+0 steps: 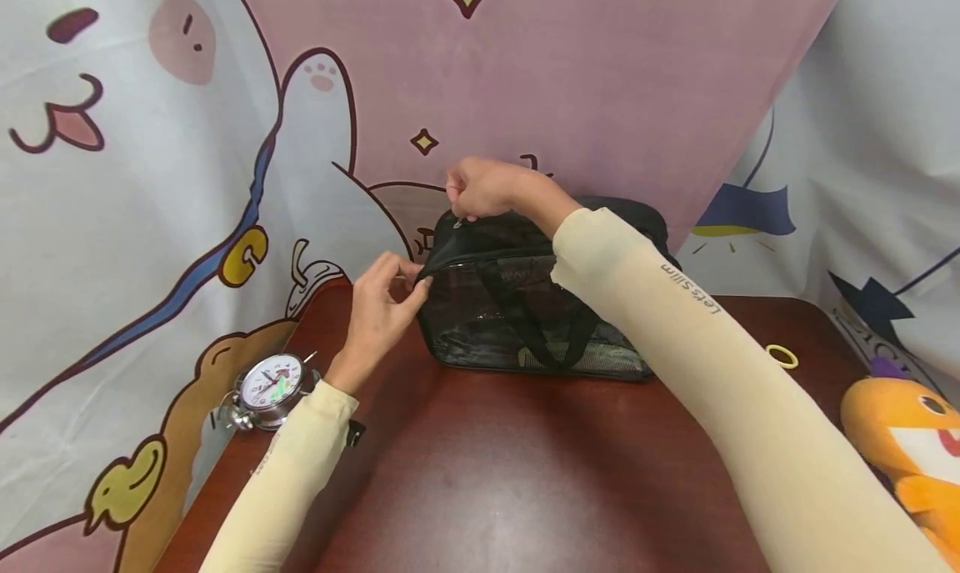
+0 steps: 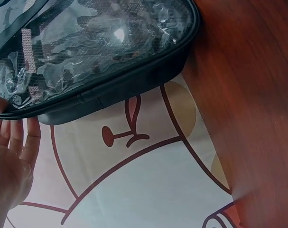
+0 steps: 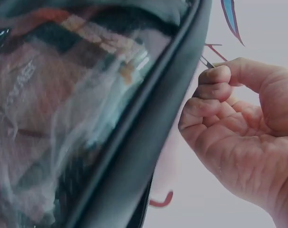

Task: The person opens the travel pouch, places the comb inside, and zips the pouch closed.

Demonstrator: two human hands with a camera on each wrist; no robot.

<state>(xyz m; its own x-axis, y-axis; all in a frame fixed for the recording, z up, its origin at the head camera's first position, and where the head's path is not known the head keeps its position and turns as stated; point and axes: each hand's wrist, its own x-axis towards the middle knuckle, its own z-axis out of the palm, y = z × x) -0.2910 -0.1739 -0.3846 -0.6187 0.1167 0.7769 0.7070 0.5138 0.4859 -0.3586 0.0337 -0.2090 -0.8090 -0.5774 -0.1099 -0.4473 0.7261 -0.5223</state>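
A black bag with clear plastic sides stands upright on the table against the back curtain, its black strap hanging down the front. My left hand pinches the bag's upper left edge between thumb and fingers; in the left wrist view the fingers lie under the black rim. Above the top left corner, my right hand pinches a small metal zipper pull, its other fingers curled in. Through the clear plastic a pale ribbed item shows low in the bag.
A silver twin-bell alarm clock lies face up at the table's left edge. Toward the right are a yellow ring and an orange plush toy. Printed curtains enclose the back and sides of the reddish-brown table.
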